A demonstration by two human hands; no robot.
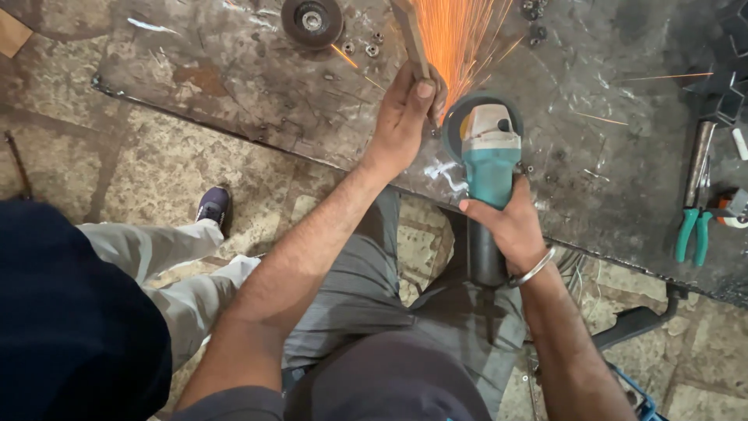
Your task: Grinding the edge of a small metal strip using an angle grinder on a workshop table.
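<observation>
Two bare forearms reach out — right hand (510, 226) gripping a teal angle grinder (489, 168), left hand (405, 117) clamping a metal strip (411, 35) steady against the sparking wheel.

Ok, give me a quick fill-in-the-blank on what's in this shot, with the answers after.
1. The right hand grips a teal angle ____.
2. The left hand holds a flat metal strip against the spinning disc, and orange ____ fly up from that contact.
3. At the right edge of the steel workbench lie pliers with ____ handles.
4. A loose grinding disc lies on the bench to the ____ of the strip.

Missing words: grinder; sparks; teal; left
</observation>
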